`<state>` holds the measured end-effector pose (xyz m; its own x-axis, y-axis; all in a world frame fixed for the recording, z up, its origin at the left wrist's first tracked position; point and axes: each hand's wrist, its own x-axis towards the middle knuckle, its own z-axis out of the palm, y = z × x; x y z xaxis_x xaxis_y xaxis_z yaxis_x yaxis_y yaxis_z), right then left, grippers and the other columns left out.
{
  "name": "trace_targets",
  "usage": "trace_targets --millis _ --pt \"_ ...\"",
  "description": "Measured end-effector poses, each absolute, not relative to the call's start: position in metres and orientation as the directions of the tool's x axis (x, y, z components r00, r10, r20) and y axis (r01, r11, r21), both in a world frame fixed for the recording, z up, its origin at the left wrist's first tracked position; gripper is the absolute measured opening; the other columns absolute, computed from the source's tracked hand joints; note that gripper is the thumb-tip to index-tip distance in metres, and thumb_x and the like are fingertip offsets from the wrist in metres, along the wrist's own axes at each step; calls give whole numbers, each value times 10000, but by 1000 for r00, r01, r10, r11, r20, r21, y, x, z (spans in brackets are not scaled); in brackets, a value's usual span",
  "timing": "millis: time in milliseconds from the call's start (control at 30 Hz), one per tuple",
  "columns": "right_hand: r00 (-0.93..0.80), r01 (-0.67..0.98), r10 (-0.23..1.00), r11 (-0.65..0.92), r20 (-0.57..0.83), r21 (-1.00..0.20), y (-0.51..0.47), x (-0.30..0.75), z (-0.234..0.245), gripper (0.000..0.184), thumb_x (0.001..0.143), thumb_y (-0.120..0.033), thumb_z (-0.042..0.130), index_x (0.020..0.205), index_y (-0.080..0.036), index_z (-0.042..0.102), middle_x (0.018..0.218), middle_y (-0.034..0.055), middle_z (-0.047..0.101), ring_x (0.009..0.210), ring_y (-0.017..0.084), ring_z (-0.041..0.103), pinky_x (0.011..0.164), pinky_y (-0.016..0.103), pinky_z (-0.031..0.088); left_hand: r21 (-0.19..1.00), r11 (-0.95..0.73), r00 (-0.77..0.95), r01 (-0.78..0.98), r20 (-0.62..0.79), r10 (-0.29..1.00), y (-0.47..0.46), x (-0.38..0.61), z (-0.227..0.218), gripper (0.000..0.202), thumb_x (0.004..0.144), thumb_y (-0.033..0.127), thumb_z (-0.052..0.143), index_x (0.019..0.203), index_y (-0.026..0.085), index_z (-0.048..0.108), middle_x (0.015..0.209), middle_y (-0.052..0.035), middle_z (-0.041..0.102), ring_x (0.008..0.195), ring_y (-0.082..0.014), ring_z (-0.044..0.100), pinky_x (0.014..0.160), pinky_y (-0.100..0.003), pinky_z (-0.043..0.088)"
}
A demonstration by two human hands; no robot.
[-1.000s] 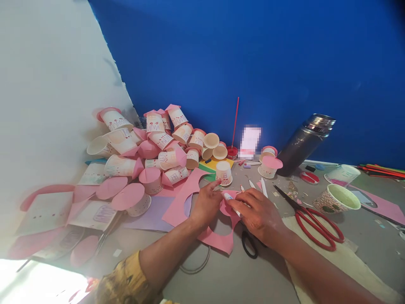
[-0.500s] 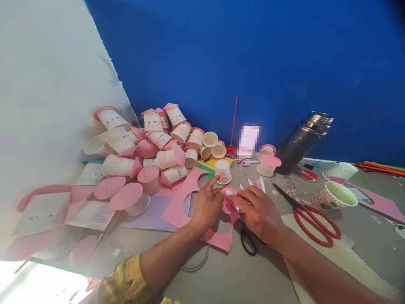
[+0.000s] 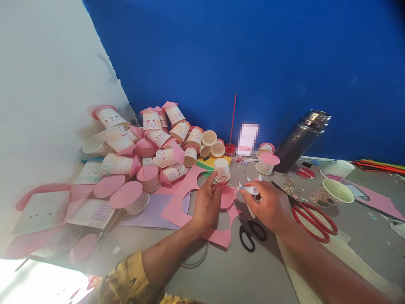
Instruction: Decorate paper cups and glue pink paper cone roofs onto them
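Observation:
My left hand [image 3: 209, 198] pinches the left edge of a small pink paper disc [image 3: 227, 196] between thumb and fingers, with the index finger pointing up beside a paper cup [image 3: 222, 169]. That cup stands upside down and has a red house drawing. In my right hand [image 3: 268, 204] is a white tube [image 3: 251, 190], probably a glue stick, with its narrow end toward the disc but apart from it. Under the left hand lies a pink sheet [image 3: 182, 196] with round holes cut in it. Black-handled scissors [image 3: 247, 238] rest just below the right hand.
A pile of decorated paper cups with pink paper tops [image 3: 152, 175] fills the left side. Red-handled scissors [image 3: 316, 223], a patterned cup [image 3: 330, 195] and a leaning dark flask [image 3: 299, 143] stand at right. A blue wall [image 3: 253, 63] closes off the back.
My right hand has moved right, lifting the white tube off the pink disc. More of the disc and of the black-handled scissors now shows. The left hand stays nearly in place.

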<state>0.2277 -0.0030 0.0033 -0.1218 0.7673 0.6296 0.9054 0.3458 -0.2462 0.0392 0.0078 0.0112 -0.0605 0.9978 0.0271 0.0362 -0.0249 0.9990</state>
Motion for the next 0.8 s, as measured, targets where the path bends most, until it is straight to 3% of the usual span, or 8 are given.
trace_targets --millis 133,200,300,400,567,700,800 --pt "-15 931 846 206 534 -300 9 248 10 233 945 -419 609 1000 -235 741 910 62 786 819 246 711 702 328 459 996 94 -21 6 -94 995 13 35 11 622 767 108 593 1384 180 613 906 -47 778 556 -133 518 559 -261 398" --pt "-25 936 891 180 453 -303 15 258 13 204 932 -357 608 1051 -252 737 946 52 787 852 249 711 694 323 451 979 184 20 -88 -183 983 15 34 13 615 754 108 593 1367 148 612 783 -16 728 513 -111 467 510 -242 353" --pt "-35 940 952 134 304 -313 21 270 15 213 911 -309 610 1082 -265 729 926 37 783 823 239 709 648 303 427 901 311 80 -302 -301 950 18 34 18 590 759 107 603 1349 94 592 707 -5 665 546 -114 522 505 -218 392" --pt "-17 962 981 68 193 -263 23 273 12 192 905 -305 611 1051 -266 729 782 18 760 698 229 690 574 290 361 831 375 116 -411 -361 925 19 33 23 546 780 101 616 1325 86 588 749 -37 685 589 -131 585 527 -228 475" --pt "-63 977 983 96 174 -190 19 269 10 135 886 -331 657 990 -268 715 753 17 755 673 230 692 538 283 286 743 409 153 -529 -390 908 22 29 25 396 771 72 652 1165 113 638 947 -117 738 725 -181 687 636 -309 597" --pt "-30 984 995 46 90 -174 11 269 20 198 851 -463 716 819 -268 716 734 27 749 687 239 682 548 286 284 703 394 193 -592 -351 916 28 24 25 165 832 140 617 992 120 647 859 -94 706 684 -200 678 618 -362 612" --pt "8 980 990 21 141 -199 11 269 28 268 899 -472 656 739 -266 716 715 24 742 688 233 672 560 295 299 679 391 183 -621 -360 915 32 20 28 116 867 182 598 961 127 638 871 -103 706 686 -221 689 624 -406 626"
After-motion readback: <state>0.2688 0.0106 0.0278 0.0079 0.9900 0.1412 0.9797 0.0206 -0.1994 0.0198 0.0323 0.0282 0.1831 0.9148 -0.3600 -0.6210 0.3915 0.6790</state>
